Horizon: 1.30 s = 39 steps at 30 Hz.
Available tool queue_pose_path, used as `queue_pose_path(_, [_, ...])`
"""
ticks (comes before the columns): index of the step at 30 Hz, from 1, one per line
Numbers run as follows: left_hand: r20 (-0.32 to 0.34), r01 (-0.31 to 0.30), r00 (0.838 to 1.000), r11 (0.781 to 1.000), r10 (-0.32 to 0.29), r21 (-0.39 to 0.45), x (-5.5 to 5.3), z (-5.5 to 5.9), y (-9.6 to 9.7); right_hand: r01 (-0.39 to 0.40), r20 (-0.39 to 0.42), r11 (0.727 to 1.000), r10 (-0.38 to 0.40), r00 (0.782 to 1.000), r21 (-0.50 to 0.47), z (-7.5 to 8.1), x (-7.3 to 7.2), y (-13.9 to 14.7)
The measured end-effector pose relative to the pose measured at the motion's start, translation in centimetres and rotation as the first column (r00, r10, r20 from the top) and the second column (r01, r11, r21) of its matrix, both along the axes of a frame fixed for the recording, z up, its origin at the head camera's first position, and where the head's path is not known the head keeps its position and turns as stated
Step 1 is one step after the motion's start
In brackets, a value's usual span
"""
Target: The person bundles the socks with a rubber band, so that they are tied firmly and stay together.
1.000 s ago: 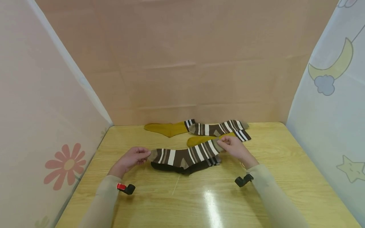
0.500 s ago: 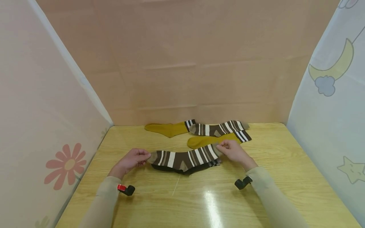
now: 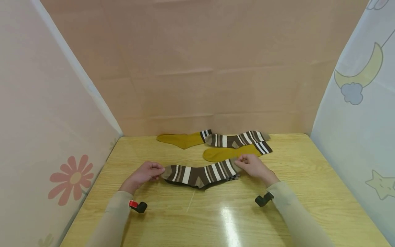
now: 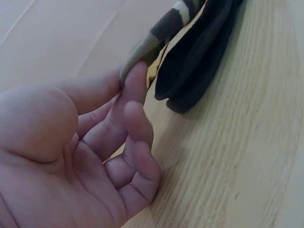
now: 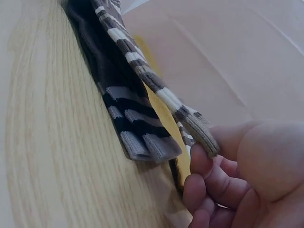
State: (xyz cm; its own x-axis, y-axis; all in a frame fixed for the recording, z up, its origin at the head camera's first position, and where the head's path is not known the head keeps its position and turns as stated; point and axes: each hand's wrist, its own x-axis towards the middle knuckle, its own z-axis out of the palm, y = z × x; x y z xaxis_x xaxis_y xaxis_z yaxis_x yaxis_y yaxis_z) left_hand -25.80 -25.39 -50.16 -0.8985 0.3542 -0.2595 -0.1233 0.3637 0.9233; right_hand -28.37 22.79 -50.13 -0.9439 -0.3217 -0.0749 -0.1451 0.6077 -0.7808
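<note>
A brown, tan and white striped sock (image 3: 192,175) stretches between my two hands, just above a dark sock pair (image 5: 121,95). My left hand (image 3: 147,174) pinches its tan toe between thumb and index finger; the other fingers are bent. At the opposite end, the tan cuff (image 5: 204,137) is pinched by my right hand (image 3: 254,167). Both wrist views show the striped sock raised from the dark pair at its ends; whether the middle touches cannot be told. Two layered black socks with grey-banded cuffs make up that pair, mostly hidden in the head view.
Behind lie a mustard sock (image 3: 182,139) at left, another mustard sock (image 3: 228,154) nearer the right hand, and a second striped sock (image 3: 229,140) overlapping them. A wooden table (image 3: 172,219) carries everything. Cloth walls (image 3: 200,85) enclose the back and sides.
Both hands have come down with the striped sock, the right one more. It now covers most of the dark socks in the head view, and more of the near mustard sock shows.
</note>
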Motion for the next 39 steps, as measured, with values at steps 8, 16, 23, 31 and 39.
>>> queue_pose_path(8, [-0.047, 0.001, 0.999, 0.998, -0.003, -0.060, 0.0, -0.1, 0.3, -0.016, 0.009, 1.000, 0.016, 1.000, -0.004, -0.5, 0.1, 0.1])
queue_pose_path(16, [-0.041, -0.008, 0.999, 0.994, 0.003, -0.105, -0.1, -0.5, 0.5, -0.032, -0.009, 0.999, 0.032, 0.999, 0.032, -0.8, 0.0, 0.4])
queue_pose_path(23, [-0.021, -0.040, 0.999, 0.991, 0.037, -0.130, 0.0, -0.6, 0.8, -0.038, -0.019, 0.996, 0.039, 0.999, 0.078, -1.0, -0.1, 0.3])
queue_pose_path(31, [-0.015, -0.065, 0.998, 0.987, 0.063, -0.145, -0.1, -0.9, 1.1, -0.044, -0.034, 0.992, 0.048, 0.998, 0.114, -1.4, 0.0, 0.1])
queue_pose_path(39, [-0.008, -0.114, 0.993, 0.980, 0.114, -0.166, 0.1, -0.7, 1.7, -0.039, -0.026, 0.993, 0.042, 0.999, 0.113, -1.3, 0.0, 0.1])
